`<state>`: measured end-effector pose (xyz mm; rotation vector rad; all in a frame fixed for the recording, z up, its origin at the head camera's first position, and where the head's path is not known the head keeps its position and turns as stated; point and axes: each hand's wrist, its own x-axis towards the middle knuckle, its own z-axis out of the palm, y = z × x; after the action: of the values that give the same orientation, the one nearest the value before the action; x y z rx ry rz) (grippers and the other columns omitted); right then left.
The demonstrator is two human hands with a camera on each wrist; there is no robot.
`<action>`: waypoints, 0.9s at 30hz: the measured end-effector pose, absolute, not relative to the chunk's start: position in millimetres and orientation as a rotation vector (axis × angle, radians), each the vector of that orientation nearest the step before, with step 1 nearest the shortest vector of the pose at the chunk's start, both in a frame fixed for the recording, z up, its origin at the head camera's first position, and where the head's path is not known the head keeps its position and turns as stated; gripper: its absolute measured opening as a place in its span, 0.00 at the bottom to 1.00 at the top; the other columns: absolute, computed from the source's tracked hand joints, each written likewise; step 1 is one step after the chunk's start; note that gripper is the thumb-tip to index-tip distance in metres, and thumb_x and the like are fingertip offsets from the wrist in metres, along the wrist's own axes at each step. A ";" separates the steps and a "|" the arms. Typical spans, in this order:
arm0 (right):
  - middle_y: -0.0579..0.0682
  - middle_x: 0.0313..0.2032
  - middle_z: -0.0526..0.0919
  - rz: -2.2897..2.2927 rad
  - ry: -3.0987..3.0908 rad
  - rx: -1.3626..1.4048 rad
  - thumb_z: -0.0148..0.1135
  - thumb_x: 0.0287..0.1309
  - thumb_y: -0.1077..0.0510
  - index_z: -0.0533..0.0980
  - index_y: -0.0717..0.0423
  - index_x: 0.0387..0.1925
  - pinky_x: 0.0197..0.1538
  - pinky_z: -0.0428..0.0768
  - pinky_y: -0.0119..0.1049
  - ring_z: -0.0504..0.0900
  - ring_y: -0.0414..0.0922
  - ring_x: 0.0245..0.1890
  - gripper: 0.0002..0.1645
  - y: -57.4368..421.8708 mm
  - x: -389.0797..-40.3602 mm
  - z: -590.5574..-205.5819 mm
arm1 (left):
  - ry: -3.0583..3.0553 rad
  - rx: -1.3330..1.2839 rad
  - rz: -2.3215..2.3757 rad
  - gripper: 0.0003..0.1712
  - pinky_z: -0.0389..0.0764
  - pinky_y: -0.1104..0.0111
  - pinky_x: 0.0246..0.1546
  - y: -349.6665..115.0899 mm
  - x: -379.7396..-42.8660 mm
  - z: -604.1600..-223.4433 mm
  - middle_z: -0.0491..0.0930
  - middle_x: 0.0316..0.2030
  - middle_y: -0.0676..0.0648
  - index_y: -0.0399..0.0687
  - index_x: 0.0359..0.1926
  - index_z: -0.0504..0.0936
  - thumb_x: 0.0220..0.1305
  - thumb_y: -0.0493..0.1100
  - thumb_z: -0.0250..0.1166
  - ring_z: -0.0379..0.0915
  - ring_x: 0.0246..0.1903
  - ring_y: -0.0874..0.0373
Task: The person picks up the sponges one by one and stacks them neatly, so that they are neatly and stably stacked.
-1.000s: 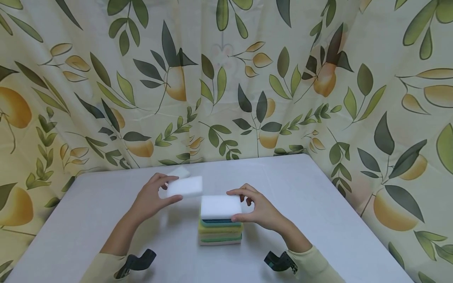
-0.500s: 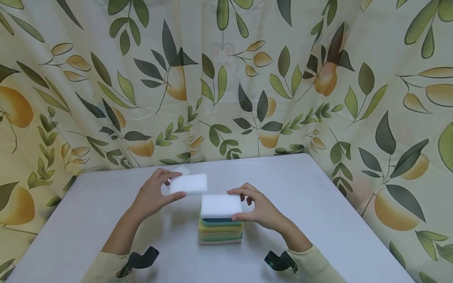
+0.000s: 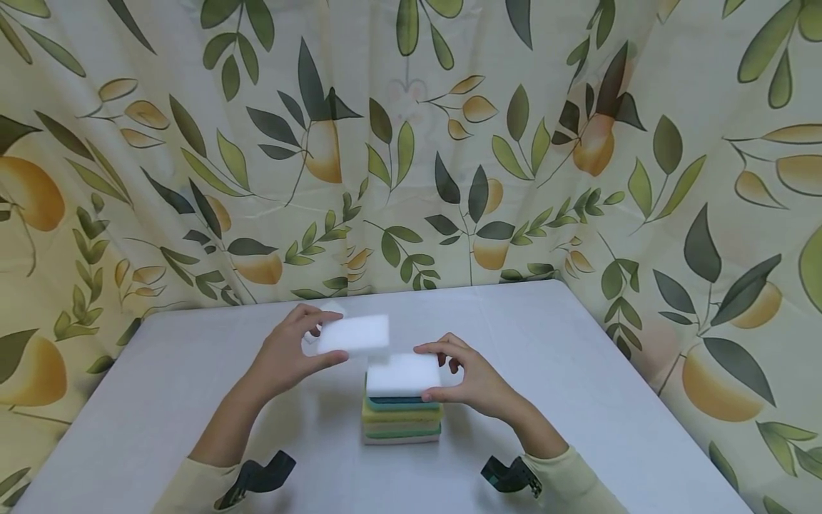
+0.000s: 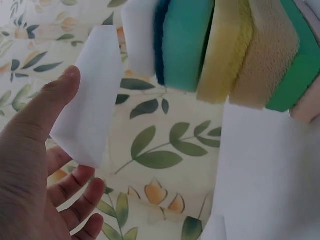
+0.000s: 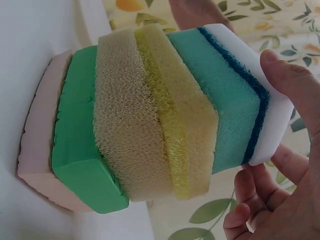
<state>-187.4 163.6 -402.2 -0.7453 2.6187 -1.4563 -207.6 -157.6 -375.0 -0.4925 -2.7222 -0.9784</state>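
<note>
My left hand (image 3: 282,360) pinches a white sponge (image 3: 356,335) between thumb and fingers, in the air just behind and left of a sponge stack. At the top of that stack lies another white sponge (image 3: 401,376); the thumb and fingers of my right hand (image 3: 478,382) grip its right end. Under it, the right wrist view shows a turquoise sponge (image 5: 235,125) with a dark blue scouring layer, a pale yellow sponge (image 5: 197,125) with a brighter yellow layer, a porous beige sponge (image 5: 125,105), a green sponge (image 5: 77,125) and a pink sponge (image 5: 42,120) at the bottom.
A white table (image 3: 193,400) carries the stack near its middle. Behind my left hand lies another white piece (image 3: 335,307), mostly hidden. A curtain (image 3: 411,143) printed with leaves and fruit hangs around the table's back and sides.
My left hand has moved to the right with its white sponge, closer to the stack and now slightly overlapping the top sponge in the head view. My right hand has stayed in place.
</note>
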 end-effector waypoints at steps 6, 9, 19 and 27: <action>0.45 0.42 0.72 -1.462 2.615 -0.749 0.79 0.45 0.49 0.78 0.40 0.58 0.41 0.68 0.36 0.67 0.56 0.44 0.35 164.2 -187.7 -402.8 | -2.700 -0.548 -1.010 0.38 0.74 0.66 0.34 -148.5 -202.1 -369.8 0.73 0.51 0.53 0.57 0.58 0.80 0.46 0.63 0.77 0.72 0.46 0.52; 0.46 0.42 0.72 -1.465 2.612 -0.756 0.79 0.45 0.49 0.78 0.42 0.58 0.41 0.68 0.36 0.66 0.56 0.43 0.35 164.3 -187.9 -403.0 | -2.688 -0.570 -1.020 0.38 0.74 0.66 0.34 -144.8 -199.9 -368.6 0.72 0.50 0.54 0.57 0.58 0.80 0.46 0.63 0.77 0.73 0.46 0.52; 0.45 0.43 0.72 -1.483 2.605 -0.756 0.79 0.44 0.49 0.77 0.43 0.58 0.41 0.69 0.36 0.67 0.57 0.44 0.36 163.7 -186.5 -399.8 | -2.669 -0.638 -1.040 0.38 0.75 0.67 0.34 -128.6 -193.9 -366.3 0.73 0.49 0.56 0.60 0.58 0.80 0.46 0.67 0.75 0.72 0.45 0.57; 0.44 0.44 0.73 -1.476 2.616 -0.722 0.80 0.43 0.48 0.77 0.49 0.55 0.40 0.71 0.36 0.69 0.56 0.44 0.35 163.0 -186.9 -398.2 | -2.666 -0.700 -1.066 0.38 0.77 0.67 0.35 -115.6 -190.4 -369.5 0.72 0.49 0.60 0.64 0.58 0.80 0.45 0.69 0.74 0.72 0.45 0.59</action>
<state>-186.9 163.0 -398.2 -0.7219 2.6162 -1.4765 -190.4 -115.6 -369.5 -0.6997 -2.6657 -1.0665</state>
